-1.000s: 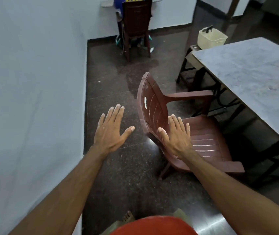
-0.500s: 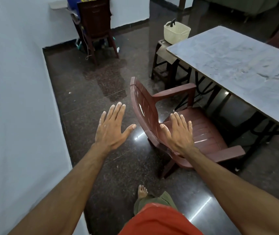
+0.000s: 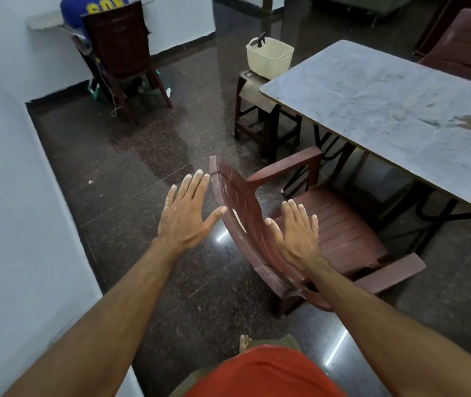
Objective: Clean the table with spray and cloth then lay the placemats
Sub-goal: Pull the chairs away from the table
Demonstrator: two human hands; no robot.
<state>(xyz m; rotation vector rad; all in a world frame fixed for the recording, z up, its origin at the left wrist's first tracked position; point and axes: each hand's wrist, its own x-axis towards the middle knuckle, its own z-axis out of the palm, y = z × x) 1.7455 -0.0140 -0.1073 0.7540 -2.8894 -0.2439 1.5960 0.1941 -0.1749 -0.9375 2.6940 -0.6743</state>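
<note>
Surface for cleaning stands far right, grey, with a brown smear near its right edge. Chair sits just near it, between person and table; beyond, a basket rests on a stool. Left hand and right hand hover flat, fingers straight and apart, holding nothing. No spray, cloth or placemats are plainly visible; walking forward, a shin could catch the chair. Since half a second ago the view has swung, the surface reading closer.
</note>
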